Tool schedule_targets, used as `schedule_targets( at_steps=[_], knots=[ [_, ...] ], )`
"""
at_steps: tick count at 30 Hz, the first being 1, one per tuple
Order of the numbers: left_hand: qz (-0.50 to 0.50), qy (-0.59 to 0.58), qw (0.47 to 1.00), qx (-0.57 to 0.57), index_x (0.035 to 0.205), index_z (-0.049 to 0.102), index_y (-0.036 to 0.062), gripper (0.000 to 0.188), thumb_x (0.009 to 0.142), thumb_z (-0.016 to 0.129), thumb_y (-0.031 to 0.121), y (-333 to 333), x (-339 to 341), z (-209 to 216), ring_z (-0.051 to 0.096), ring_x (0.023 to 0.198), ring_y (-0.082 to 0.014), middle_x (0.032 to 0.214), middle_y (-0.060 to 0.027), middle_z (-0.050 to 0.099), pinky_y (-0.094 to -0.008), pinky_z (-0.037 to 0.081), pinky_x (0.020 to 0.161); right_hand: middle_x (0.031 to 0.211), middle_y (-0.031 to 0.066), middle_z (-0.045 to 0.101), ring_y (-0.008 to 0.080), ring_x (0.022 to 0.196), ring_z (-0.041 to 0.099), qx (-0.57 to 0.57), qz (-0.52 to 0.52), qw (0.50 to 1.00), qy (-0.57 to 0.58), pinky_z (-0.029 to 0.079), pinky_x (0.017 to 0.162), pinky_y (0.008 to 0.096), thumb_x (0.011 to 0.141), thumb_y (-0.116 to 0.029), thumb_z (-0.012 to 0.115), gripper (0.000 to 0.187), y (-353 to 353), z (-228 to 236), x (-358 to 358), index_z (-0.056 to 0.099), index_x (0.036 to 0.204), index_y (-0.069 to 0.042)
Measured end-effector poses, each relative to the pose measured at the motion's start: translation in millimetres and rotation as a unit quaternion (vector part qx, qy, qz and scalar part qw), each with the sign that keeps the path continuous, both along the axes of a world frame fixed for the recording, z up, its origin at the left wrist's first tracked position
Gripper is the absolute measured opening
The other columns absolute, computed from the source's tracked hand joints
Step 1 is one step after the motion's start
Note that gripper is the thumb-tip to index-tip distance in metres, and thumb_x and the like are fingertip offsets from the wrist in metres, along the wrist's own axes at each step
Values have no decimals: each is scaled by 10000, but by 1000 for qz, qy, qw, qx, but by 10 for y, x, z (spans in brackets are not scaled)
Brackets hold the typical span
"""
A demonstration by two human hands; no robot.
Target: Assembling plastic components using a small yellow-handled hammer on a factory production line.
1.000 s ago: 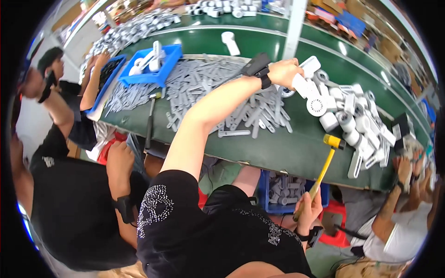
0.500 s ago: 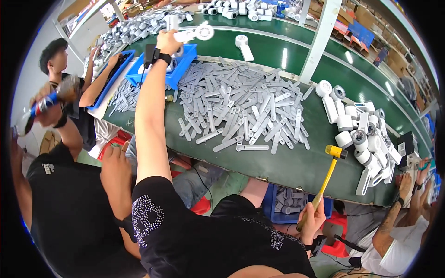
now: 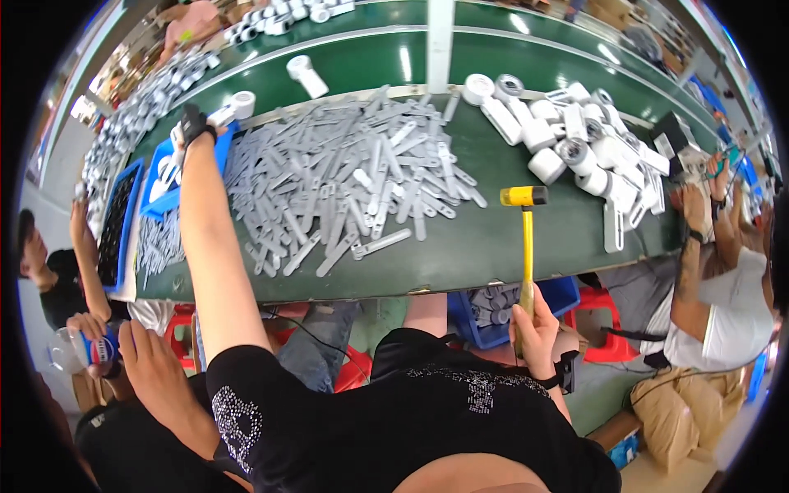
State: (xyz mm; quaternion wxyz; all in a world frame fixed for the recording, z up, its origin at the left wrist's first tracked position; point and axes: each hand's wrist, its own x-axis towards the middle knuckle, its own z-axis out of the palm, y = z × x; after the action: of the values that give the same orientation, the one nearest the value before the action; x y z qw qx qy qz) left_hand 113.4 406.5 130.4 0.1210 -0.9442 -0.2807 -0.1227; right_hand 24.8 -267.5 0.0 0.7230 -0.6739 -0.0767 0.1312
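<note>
My right hand [image 3: 536,330] is wrapped round the handle of a yellow mallet [image 3: 527,238], held upright with its yellow and black head raised over the table's front part. My left arm reaches forward to a blue bin [image 3: 162,205] at the left. There my left hand [image 3: 215,131], partly hidden by a black wrist device, grips a white part with a round head [image 3: 242,103] and a handle, above the bin's far edge. More white parts lie in that bin. A heap of flat grey strips [image 3: 345,181] covers the table between my hands.
White round-headed parts [image 3: 592,152] are piled at the right. One white part [image 3: 306,77] lies on the green conveyor [image 3: 370,62], behind an upright post [image 3: 440,49]. Left, a co-worker's hand holds a bottle [image 3: 97,349]. A blue crate [image 3: 563,297] sits below the table edge.
The view has swung right, so the table things appear farther left. My left hand has lowered the white part toward the blue bin. The mallet now stands more upright in my right hand.
</note>
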Motion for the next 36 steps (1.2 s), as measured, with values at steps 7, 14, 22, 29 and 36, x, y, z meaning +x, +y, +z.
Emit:
schedule_targets(
  at_steps=[7, 14, 22, 29, 36],
  knots=[
    [-98, -38, 994, -20, 1162, 646, 113, 478, 738, 727, 318, -590, -222, 31, 633, 997, -328, 1084, -196, 650, -402, 508, 881, 707, -15, 528, 50, 479, 479, 26, -37, 999, 20, 385, 423, 192, 915, 5, 571, 513, -210, -1, -2, 422, 1406, -21],
    [-185, -65, 980, -33, 1165, 646, 105, 436, 780, 693, 303, -1207, -443, 195, 633, 999, -328, 1079, -196, 653, -396, 505, 880, 707, -19, 533, 42, 481, 472, 48, -44, 998, 25, 376, 421, 190, 921, -7, 566, 514, -372, -26, 9, 410, 1411, -11],
    [-319, -83, 943, -53, 1169, 646, 97, 390, 828, 653, 285, -1948, -319, 372, 633, 1003, -328, 1072, -195, 657, -389, 501, 879, 718, -26, 528, 36, 477, 458, 84, -72, 993, 29, 366, 425, 187, 919, -18, 580, 530, -617, -55, -33, 410, 1421, -34],
    [-398, -105, 906, -104, 1172, 646, 89, 353, 870, 618, 270, -3166, 619, 307, 633, 1006, -327, 1066, -195, 661, -383, 498, 878, 708, -12, 534, 46, 475, 467, 88, -135, 987, 23, 362, 413, 195, 922, -36, 585, 531, -984, -199, -38, 408, 1423, -37],
    [-549, -61, 808, -206, 1120, 645, 124, 467, 795, 681, 459, -6065, 645, -532, 599, 1033, -297, 1146, -103, 606, -444, 517, 793, 703, -5, 521, 55, 454, 458, 96, -192, 977, 0, 371, 397, 184, 939, -33, 545, 475, -1286, -56, -154, 416, 1395, -16]
  ],
)
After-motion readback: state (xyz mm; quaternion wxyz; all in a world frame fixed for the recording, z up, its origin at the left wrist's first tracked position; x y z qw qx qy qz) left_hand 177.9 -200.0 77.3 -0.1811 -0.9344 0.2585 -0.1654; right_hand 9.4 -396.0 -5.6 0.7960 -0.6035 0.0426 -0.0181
